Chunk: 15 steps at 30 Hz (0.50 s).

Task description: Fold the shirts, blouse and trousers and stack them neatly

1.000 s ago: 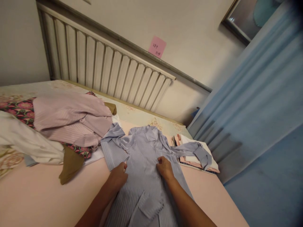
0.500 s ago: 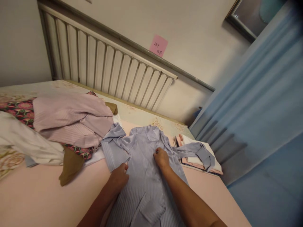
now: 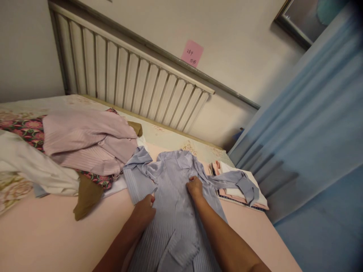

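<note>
A blue striped shirt [image 3: 172,189] lies spread on the pink sheet, collar toward the wall. My left hand [image 3: 146,207] is closed on the shirt's left edge, just below the sleeve that lies bent outward. On the shirt's chest, right of its middle, my right hand [image 3: 195,186] has its fingers pinched together on the fabric. The other sleeve reaches right, across a stack of folded clothes [image 3: 262,200]. Near the bottom of the view, a folded-over piece of the same blue cloth rests on the shirt's lower front.
To the left lies a loose heap with a pink ribbed garment [image 3: 85,132], a white garment [image 3: 36,166] and a brown one [image 3: 87,196]. Behind the bed stand a radiator [image 3: 127,71] and a wall with a pink note [image 3: 193,53]. A blue curtain [image 3: 312,113] hangs at right.
The view has shifted very slightly, so everything sits a little farther right. Both hands keep nearly the same places on the shirt.
</note>
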### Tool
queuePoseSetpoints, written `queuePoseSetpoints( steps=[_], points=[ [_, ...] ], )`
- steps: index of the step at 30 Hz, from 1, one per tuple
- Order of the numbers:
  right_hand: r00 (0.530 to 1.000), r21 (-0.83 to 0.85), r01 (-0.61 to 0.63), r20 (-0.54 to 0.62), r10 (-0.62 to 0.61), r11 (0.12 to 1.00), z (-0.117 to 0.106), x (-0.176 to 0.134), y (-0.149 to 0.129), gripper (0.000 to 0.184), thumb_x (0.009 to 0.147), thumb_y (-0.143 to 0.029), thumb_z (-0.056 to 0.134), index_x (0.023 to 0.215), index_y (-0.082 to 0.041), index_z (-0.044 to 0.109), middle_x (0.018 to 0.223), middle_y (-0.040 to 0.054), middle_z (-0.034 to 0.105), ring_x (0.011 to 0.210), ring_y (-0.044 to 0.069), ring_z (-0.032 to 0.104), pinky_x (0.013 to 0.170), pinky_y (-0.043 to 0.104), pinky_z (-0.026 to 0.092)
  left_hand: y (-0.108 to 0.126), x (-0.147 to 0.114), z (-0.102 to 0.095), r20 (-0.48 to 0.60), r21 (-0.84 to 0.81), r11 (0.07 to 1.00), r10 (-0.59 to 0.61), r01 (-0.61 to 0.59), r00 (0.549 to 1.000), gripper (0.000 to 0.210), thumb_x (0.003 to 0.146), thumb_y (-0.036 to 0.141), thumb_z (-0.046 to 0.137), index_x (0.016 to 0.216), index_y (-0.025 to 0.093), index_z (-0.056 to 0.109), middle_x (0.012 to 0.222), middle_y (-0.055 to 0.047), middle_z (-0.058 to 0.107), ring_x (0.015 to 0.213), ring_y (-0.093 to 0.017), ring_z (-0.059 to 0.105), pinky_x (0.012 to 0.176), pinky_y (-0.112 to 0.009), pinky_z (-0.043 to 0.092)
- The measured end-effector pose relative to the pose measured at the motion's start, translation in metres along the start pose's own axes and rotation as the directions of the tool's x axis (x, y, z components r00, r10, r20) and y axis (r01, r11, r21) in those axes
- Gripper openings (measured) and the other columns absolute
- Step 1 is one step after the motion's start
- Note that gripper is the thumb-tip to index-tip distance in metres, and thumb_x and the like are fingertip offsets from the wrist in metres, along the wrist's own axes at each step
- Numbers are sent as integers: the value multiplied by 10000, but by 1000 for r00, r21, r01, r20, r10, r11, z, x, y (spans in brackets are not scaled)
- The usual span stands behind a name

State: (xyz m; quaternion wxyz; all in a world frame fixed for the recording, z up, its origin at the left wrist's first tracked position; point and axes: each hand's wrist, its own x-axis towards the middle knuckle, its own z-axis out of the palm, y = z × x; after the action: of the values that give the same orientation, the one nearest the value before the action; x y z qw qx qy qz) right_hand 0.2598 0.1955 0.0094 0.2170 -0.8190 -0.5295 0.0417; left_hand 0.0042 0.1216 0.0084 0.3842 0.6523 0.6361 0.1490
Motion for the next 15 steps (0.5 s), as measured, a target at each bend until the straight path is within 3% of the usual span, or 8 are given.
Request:
queuePoseSetpoints(
  steps=[5, 9, 12, 15],
  points=[
    [999, -11, 44, -28, -44, 999, -8, -8, 3, 344, 703, -68, 497, 997, -152, 654, 829, 86, 695, 814, 214, 642, 731, 264, 420, 1, 0, -1, 29, 14, 1000, -11, 11, 1000, 318, 734, 98, 489, 1035, 185, 547, 944, -54, 693, 912, -176, 641, 722, -225, 401],
    [986, -30, 139, -93, -142, 990, -12, -24, 2, 382, 771, -86, 468, 1124, -133, 607, 1029, 128, 653, 991, 228, 588, 865, 288, 399, 0, 1, 0, 29, 17, 1000, -6, 6, 1000, 301, 737, 96, 492, 1016, 196, 544, 933, -43, 692, 907, -172, 645, 710, -220, 400],
    [927, -84, 346, -120, -354, 934, -12, -38, 3, 330, 830, -114, 440, 1115, -155, 602, 1090, 123, 617, 1070, 228, 529, 941, 315, 370, -3, 3, 2, 24, 4, 1000, 0, 0, 1000, 312, 725, 92, 497, 1014, 199, 549, 932, -41, 691, 892, -173, 647, 696, -221, 401],
    [855, -82, 516, -18, -519, 853, -12, -46, 4, 270, 832, -122, 467, 1029, -189, 640, 1058, 95, 633, 1043, 226, 531, 953, 330, 373, -5, 6, 4, 15, -8, 1000, 16, -15, 1000, 316, 731, 99, 487, 1027, 188, 550, 906, -46, 690, 870, -176, 644, 690, -230, 402]
  ],
)
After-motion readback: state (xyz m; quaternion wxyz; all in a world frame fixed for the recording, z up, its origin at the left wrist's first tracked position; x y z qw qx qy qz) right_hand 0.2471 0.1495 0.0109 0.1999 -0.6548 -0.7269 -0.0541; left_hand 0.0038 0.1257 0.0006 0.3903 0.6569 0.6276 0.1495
